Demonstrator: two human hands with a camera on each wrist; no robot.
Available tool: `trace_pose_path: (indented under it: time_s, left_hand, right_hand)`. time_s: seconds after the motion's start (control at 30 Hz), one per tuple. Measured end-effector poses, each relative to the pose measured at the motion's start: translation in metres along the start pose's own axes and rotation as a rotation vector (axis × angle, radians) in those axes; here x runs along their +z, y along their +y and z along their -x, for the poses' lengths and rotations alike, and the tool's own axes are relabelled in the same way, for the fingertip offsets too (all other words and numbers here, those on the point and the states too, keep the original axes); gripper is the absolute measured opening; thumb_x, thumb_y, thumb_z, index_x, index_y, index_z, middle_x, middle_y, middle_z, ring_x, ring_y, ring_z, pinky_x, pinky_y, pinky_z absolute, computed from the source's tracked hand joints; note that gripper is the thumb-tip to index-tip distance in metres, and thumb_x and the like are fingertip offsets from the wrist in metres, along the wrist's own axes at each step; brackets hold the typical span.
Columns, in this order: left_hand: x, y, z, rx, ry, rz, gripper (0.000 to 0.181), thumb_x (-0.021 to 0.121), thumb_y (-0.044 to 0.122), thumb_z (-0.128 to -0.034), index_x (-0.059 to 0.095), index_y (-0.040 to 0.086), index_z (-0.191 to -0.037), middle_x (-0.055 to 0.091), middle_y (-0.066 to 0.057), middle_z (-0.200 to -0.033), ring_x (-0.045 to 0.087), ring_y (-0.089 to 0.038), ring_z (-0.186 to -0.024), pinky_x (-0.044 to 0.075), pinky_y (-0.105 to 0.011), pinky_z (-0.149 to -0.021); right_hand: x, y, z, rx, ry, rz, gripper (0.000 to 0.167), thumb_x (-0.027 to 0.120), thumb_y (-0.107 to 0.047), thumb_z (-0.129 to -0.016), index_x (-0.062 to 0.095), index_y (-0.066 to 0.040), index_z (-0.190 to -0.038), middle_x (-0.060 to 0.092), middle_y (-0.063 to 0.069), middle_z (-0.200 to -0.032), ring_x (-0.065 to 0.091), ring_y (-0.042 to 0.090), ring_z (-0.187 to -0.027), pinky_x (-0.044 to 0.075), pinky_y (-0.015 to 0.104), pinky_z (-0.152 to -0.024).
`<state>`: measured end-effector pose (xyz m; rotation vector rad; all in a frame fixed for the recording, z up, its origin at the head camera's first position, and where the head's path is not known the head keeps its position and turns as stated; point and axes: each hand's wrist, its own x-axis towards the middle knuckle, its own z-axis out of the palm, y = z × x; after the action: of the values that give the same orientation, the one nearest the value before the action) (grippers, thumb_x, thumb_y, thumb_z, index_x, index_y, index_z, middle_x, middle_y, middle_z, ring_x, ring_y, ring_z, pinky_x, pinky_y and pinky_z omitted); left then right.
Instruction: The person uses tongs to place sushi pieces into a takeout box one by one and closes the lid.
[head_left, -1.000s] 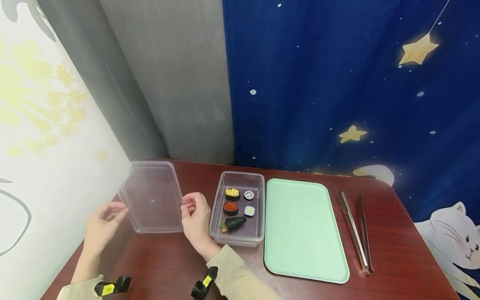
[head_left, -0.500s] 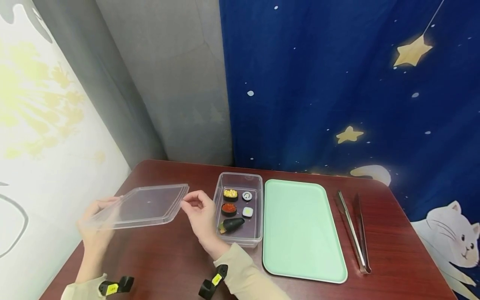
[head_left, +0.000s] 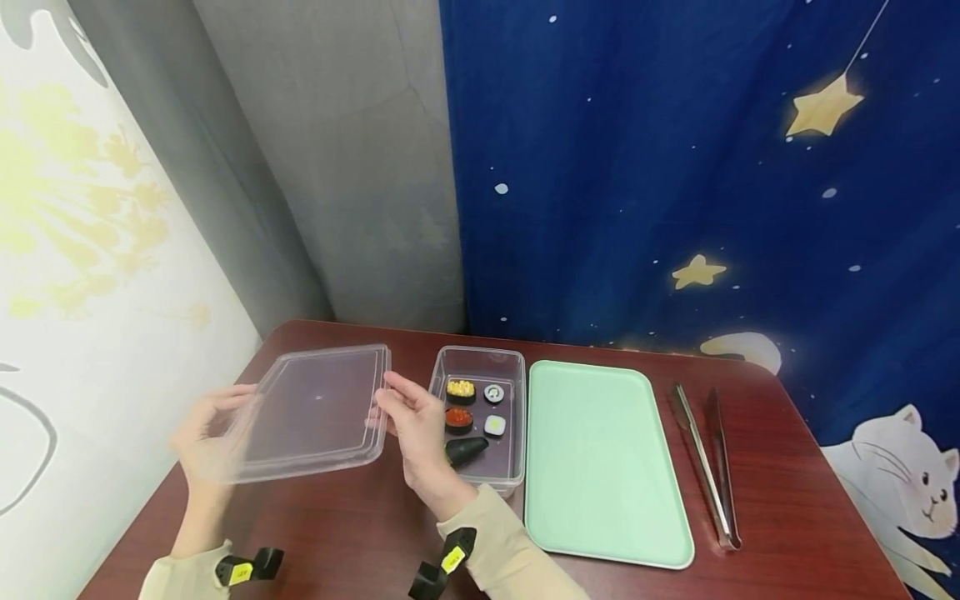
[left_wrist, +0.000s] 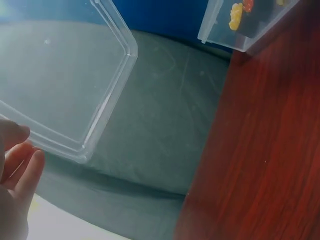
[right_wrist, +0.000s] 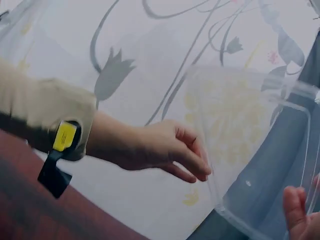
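Note:
A clear plastic lid (head_left: 318, 408) is held tilted in the air above the left part of the table. My left hand (head_left: 202, 433) pinches its left edge, thumb and fingers meeting there in the left wrist view. On the opposite edge, my right hand (head_left: 416, 429) grips the lid between thumb and fingers. Just right of that hand stands a clear plastic container (head_left: 519, 450) without a cover. Inside lie a corn-topped sushi piece (head_left: 461, 390), a red roe sushi piece (head_left: 458, 419), a dark hand roll (head_left: 467, 451) partly hidden by my right hand, and two small rolls (head_left: 493, 393).
A pale green tray (head_left: 607, 467) lies right of the container, close against it. Farther right are metal tongs (head_left: 708, 471), spread apart on the dark red table (head_left: 795, 500). Curtains (head_left: 570, 208) hang behind, and a white patterned cloth (head_left: 97, 292) borders the left side.
The lid has swung from facing me to nearly flat, then partly back up, and has shifted a little right. Both hands kept hold of it. The container, tray and tongs stayed put.

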<state>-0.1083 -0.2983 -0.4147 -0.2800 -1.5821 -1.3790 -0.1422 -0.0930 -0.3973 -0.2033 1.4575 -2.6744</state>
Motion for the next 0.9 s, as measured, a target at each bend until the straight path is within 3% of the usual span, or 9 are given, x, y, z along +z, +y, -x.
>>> trace_pose_path:
  time_s: [0.1,0.17,0.2,0.33,0.43,0.5,0.6,0.77,0.9]
  left_hand:
    - [0.003,-0.001,0.0,-0.063,-0.014,0.165,0.012,0.056,-0.026,-0.0717,0.055,-0.03,-0.083,0.069,-0.016,-0.095,0.065,-0.02,-0.091,0.051,-0.019,-0.08]
    - [0.003,-0.002,0.001,-0.125,-0.032,0.145,0.013,0.057,-0.026,-0.073,0.057,-0.028,-0.086,0.07,-0.012,-0.097,0.065,-0.018,-0.093,0.051,-0.019,-0.081]
    - [0.003,-0.003,0.001,-0.164,-0.043,0.084,0.012,0.059,-0.023,-0.0752,0.06,-0.024,-0.088,0.071,-0.008,-0.096,0.066,-0.014,-0.092,0.051,-0.017,-0.079]
    - [0.001,-0.003,0.002,-0.487,-0.145,0.042,0.019,0.06,-0.004,-0.0881,0.066,-0.01,-0.105,0.072,0.004,-0.096,0.067,-0.007,-0.089,0.051,-0.017,-0.076]
    - [0.0,-0.002,0.003,-0.668,-0.226,0.148,0.028,0.055,0.008,-0.094,0.062,-0.005,-0.118,0.071,0.003,-0.1,0.067,-0.01,-0.091,0.051,-0.021,-0.078]
    - [0.002,-0.002,0.003,-0.666,-0.283,0.147,0.031,0.053,0.009,-0.0958,0.058,-0.006,-0.122,0.07,0.004,-0.103,0.066,-0.01,-0.094,0.051,-0.022,-0.08]
    - [0.008,-0.002,0.003,-0.604,-0.337,0.068,0.032,0.052,0.008,-0.0959,0.056,-0.009,-0.123,0.069,0.008,-0.103,0.066,-0.007,-0.092,0.051,-0.02,-0.078]
    - [0.024,-0.005,0.005,-0.554,-0.347,0.023,0.034,0.055,0.005,-0.0939,0.054,-0.012,-0.123,0.069,0.01,-0.103,0.066,-0.005,-0.091,0.05,-0.016,-0.078]
    - [0.038,-0.007,0.006,-0.519,-0.346,-0.072,0.032,0.059,0.007,-0.0917,0.059,-0.01,-0.119,0.068,0.012,-0.105,0.064,-0.001,-0.094,0.049,-0.013,-0.078]
  right_hand:
    - [-0.002,-0.005,0.001,-0.008,0.012,-0.022,0.04,0.06,0.004,-0.083,0.054,0.013,-0.121,0.062,0.003,-0.076,0.06,0.007,-0.057,0.056,0.028,-0.059]
    - [-0.004,-0.007,0.001,-0.028,0.014,-0.021,0.041,0.06,0.004,-0.084,0.053,0.012,-0.124,0.062,0.002,-0.077,0.059,0.007,-0.058,0.056,0.027,-0.059]
    - [-0.005,-0.008,0.001,-0.04,0.016,-0.015,0.041,0.06,0.004,-0.084,0.053,0.012,-0.124,0.061,0.003,-0.078,0.058,0.007,-0.058,0.056,0.027,-0.059]
    - [-0.011,-0.01,0.001,-0.086,0.009,-0.001,0.043,0.058,0.006,-0.086,0.05,0.012,-0.127,0.06,0.004,-0.082,0.056,0.005,-0.059,0.055,0.025,-0.061]
    - [-0.017,-0.01,-0.001,-0.103,0.009,0.01,0.043,0.057,0.007,-0.086,0.049,0.012,-0.128,0.059,0.005,-0.083,0.054,0.005,-0.058,0.055,0.023,-0.061]
    - [-0.022,-0.011,-0.002,-0.12,0.015,0.024,0.043,0.057,0.007,-0.086,0.049,0.012,-0.128,0.06,0.006,-0.084,0.054,0.005,-0.058,0.055,0.022,-0.06]
    - [-0.03,-0.012,-0.004,-0.143,0.023,0.057,0.043,0.057,0.008,-0.085,0.05,0.012,-0.127,0.061,0.009,-0.087,0.054,0.005,-0.058,0.054,0.022,-0.059]
    - [-0.042,-0.017,-0.006,-0.157,0.035,0.092,0.042,0.056,0.01,-0.085,0.05,0.012,-0.127,0.062,0.015,-0.093,0.056,0.005,-0.064,0.054,0.02,-0.06]
    - [-0.052,-0.023,-0.007,-0.17,0.055,0.102,0.042,0.055,0.012,-0.085,0.049,0.013,-0.127,0.062,0.017,-0.094,0.056,0.005,-0.064,0.053,0.02,-0.06]
